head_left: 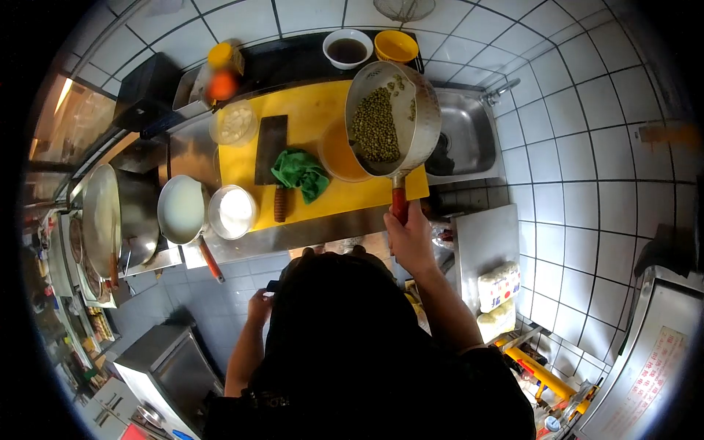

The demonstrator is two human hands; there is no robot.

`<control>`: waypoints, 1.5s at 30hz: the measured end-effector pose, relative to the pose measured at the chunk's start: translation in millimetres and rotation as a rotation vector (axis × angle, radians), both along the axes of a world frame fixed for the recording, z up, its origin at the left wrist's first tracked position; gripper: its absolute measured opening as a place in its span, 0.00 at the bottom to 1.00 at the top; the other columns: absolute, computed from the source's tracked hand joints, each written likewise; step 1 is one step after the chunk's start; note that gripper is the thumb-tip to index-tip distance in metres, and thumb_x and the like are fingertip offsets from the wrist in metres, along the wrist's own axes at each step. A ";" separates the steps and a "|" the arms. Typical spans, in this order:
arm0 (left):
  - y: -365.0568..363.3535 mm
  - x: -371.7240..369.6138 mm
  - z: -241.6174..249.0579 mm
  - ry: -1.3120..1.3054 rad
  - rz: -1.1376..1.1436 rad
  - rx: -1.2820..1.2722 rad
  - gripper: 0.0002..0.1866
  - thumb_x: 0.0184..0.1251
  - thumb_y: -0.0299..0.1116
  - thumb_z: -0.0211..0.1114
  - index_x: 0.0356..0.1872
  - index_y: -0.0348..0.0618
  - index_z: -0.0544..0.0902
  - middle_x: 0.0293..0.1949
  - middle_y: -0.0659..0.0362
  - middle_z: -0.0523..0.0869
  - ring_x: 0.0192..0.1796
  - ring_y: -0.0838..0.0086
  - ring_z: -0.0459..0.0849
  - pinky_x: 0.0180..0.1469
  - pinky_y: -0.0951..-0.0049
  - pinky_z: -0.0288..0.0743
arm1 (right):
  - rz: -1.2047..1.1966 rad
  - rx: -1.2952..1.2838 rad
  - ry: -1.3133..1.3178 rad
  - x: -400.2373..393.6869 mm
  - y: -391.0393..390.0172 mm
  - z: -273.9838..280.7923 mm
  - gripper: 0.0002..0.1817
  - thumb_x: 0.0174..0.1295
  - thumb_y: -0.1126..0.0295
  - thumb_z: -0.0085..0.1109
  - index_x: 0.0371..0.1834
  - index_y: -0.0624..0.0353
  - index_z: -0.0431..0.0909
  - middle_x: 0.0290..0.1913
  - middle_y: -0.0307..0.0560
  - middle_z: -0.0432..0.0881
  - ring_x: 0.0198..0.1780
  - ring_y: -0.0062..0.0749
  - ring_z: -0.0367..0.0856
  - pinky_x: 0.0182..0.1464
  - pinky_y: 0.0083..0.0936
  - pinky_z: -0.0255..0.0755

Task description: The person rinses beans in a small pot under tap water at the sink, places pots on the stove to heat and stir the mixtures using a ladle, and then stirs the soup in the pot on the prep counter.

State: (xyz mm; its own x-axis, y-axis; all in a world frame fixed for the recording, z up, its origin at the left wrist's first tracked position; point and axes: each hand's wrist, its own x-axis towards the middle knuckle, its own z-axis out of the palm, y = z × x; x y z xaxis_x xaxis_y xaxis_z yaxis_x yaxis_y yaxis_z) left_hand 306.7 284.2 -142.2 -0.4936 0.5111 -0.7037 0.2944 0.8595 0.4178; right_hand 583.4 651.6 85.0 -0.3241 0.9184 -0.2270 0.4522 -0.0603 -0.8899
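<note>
My right hand (pixel 412 238) is wrapped around the red handle of a saucepan (pixel 427 110). Green mung beans (pixel 376 128) lie gathered along the pan's left side, with a few stuck higher on its wall. The pan is tilted over the right end of the yellow cutting board (pixel 293 99), partly covering a bowl of orange-yellow liquid (pixel 339 154). Low at my left side, my left hand (pixel 259 304) is closed beside a small dark object (pixel 273 286) that I cannot make out. A green cloth (pixel 302 174) lies partly across a cleaver (pixel 271 147).
A steel sink (pixel 473 139) is right of the board. A milky-liquid saucepan (pixel 182 209), a bowl of white contents (pixel 233 212) and a large pot (pixel 139 220) stand left. A white bowl of dark liquid (pixel 347 50) and a yellow bowl (pixel 396 47) sit behind.
</note>
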 end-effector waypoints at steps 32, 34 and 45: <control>-18.8 44.5 -96.4 0.067 -0.134 0.108 0.18 0.62 0.35 0.65 0.52 0.41 0.82 0.40 0.49 0.89 0.42 0.60 0.88 0.45 0.61 0.80 | -0.549 -1.069 1.605 154.1 252.7 -176.9 0.07 0.71 0.74 0.49 0.35 0.65 0.70 0.21 0.35 0.66 0.18 0.19 0.67 0.22 0.18 0.71; -7.0 77.5 -78.8 0.057 -0.062 0.050 0.18 0.62 0.35 0.65 0.52 0.41 0.82 0.40 0.49 0.89 0.42 0.59 0.88 0.45 0.61 0.80 | -0.692 -1.035 1.358 150.3 274.6 -200.7 0.07 0.70 0.73 0.53 0.40 0.67 0.71 0.22 0.38 0.69 0.21 0.22 0.72 0.24 0.19 0.74; 2.3 174.4 -45.2 0.037 0.109 -0.067 0.19 0.62 0.35 0.64 0.54 0.43 0.81 0.43 0.47 0.88 0.46 0.56 0.87 0.48 0.60 0.79 | 0.142 -0.315 -0.842 134.0 328.6 -193.3 0.31 0.65 0.49 0.53 0.52 0.72 0.77 0.54 0.67 0.80 0.51 0.63 0.80 0.57 0.49 0.72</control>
